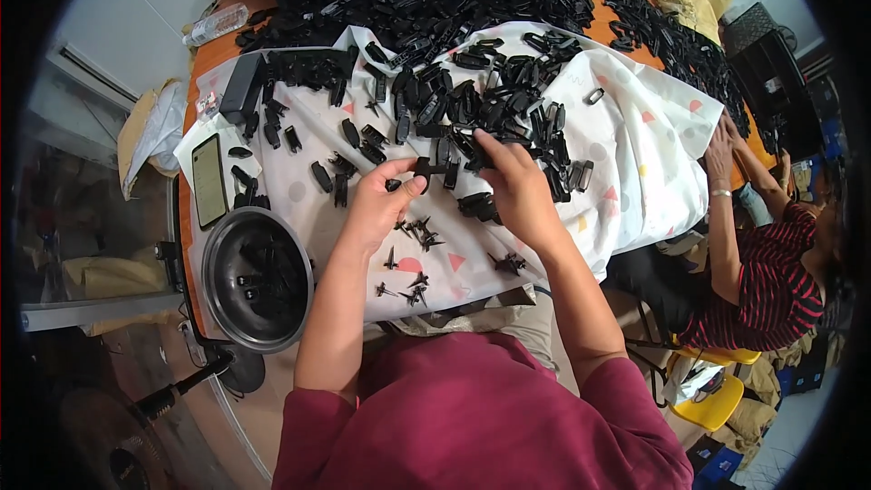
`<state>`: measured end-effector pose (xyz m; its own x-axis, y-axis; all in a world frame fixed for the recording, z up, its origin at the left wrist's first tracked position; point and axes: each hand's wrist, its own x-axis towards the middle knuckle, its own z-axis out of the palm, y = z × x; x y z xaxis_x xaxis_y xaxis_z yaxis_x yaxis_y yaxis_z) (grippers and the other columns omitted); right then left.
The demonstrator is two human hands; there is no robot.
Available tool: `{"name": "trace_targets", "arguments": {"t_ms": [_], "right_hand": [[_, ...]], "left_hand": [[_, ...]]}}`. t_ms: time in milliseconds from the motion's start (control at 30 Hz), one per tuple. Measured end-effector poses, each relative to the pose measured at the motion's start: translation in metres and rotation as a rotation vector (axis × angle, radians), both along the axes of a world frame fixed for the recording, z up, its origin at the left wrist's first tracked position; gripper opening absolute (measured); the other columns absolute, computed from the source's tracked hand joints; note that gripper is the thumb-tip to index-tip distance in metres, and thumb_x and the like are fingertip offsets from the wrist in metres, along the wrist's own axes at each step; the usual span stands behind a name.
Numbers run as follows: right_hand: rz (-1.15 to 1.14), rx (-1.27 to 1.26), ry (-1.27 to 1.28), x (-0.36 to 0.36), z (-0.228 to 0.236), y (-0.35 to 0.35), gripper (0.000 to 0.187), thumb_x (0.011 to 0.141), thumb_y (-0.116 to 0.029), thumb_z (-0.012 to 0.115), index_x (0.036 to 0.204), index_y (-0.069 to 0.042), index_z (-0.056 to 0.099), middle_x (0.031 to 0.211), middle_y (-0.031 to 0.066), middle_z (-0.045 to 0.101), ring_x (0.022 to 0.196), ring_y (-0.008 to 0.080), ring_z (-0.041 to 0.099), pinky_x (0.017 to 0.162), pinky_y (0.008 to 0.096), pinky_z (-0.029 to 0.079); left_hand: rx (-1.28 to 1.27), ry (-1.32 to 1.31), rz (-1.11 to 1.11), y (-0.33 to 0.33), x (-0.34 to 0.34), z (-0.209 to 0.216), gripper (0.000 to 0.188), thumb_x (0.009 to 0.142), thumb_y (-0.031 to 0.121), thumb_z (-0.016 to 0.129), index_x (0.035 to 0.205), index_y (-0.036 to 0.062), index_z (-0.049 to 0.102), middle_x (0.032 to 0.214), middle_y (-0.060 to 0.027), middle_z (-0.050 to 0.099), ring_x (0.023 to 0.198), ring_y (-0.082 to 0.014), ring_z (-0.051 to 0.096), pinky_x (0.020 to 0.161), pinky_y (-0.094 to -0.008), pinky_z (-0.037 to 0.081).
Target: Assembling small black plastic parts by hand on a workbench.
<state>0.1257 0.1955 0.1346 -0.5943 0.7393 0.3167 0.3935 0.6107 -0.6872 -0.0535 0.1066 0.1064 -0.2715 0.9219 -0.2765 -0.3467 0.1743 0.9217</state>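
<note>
My left hand [385, 203] pinches a small black plastic part [438, 169] between thumb and fingers, just above the patterned white cloth [308, 259]. To its right, my right hand [519, 183] reaches with bent fingers to the near edge of a heap of black oblong plastic parts [463, 102]. What its fingertips grip is lost among the dark pieces. Between my forearms lie several small black pointed pieces [420, 234], with a further cluster of them [509, 262] below my right hand.
A metal bowl [210, 265] with black parts stands at the left edge. Behind it are a phone [210, 183], a dark box [240, 88] and a plastic bottle [215, 25]. A larger black heap [435, 0] fills the back. At right, another person's hand [719, 156] rests by the table.
</note>
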Motion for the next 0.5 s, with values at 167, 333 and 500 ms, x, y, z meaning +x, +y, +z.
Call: {"name": "trace_targets", "arguments": {"t_ms": [167, 333, 500], "right_hand": [[0.054, -0.541, 0.276, -0.007, 0.017, -0.016, 0.029, 0.081, -0.005, 0.06, 0.109, -0.002, 0.055, 0.088, 0.0041, 0.058, 0.064, 0.0045, 0.05, 0.049, 0.0168, 0.043], [0.144, -0.205, 0.266, -0.005, 0.016, -0.018, 0.034, 0.077, -0.006, 0.064, 0.11, -0.002, 0.057, 0.084, 0.0053, 0.058, 0.069, 0.0106, 0.051, 0.061, 0.0232, 0.042], [0.002, -0.105, 0.191, -0.001, 0.019, -0.019, 0.032, 0.069, -0.008, 0.07, 0.1, -0.004, 0.063, 0.089, 0.0057, 0.057, 0.083, 0.019, 0.049, 0.075, 0.0297, 0.039]], "left_hand": [[0.04, 0.031, 0.029, -0.007, 0.011, 0.015, 0.035, 0.076, 0.017, 0.069, 0.106, 0.0009, 0.058, 0.077, 0.0024, 0.056, 0.052, -0.0013, 0.039, 0.045, -0.0163, 0.032], [0.124, 0.015, 0.049, -0.01, 0.02, 0.027, 0.036, 0.076, 0.015, 0.069, 0.107, 0.0012, 0.057, 0.075, 0.0043, 0.053, 0.054, -0.0006, 0.039, 0.044, -0.0159, 0.029], [0.138, -0.001, 0.06, -0.011, 0.024, 0.029, 0.036, 0.076, 0.015, 0.069, 0.108, 0.0021, 0.057, 0.074, 0.0045, 0.053, 0.053, -0.0005, 0.039, 0.044, -0.0154, 0.029]]}}
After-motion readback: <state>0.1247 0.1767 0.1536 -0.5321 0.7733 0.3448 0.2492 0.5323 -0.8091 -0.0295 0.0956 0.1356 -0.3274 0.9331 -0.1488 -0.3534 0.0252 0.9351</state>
